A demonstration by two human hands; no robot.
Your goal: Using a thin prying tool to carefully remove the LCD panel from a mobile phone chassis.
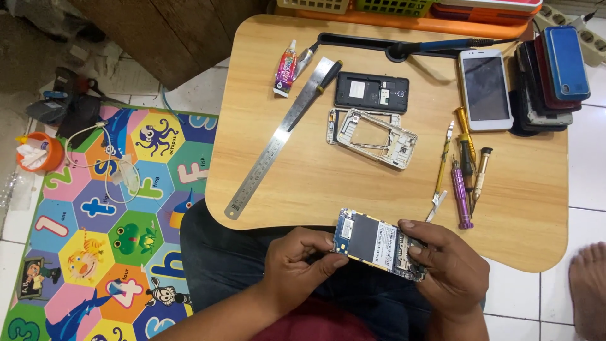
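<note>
Now both hands grip a stripped phone board point(379, 244) at lower centre: left hand point(297, 265) pinches its left end, right hand point(448, 265) clasps the right. It looks mid-inspection, so the next move probably needs a tool from the screwdrivers point(466, 170) on the wooden table point(353, 189).

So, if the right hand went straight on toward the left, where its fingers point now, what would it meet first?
Probably the left hand: the right hand holds the other end of the same opened phone, so little but the phone lies between them.

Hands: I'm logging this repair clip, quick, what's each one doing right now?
Left hand: closed, gripping the left end of the phone circuit board.
Right hand: closed, gripping the board's right end.
</note>
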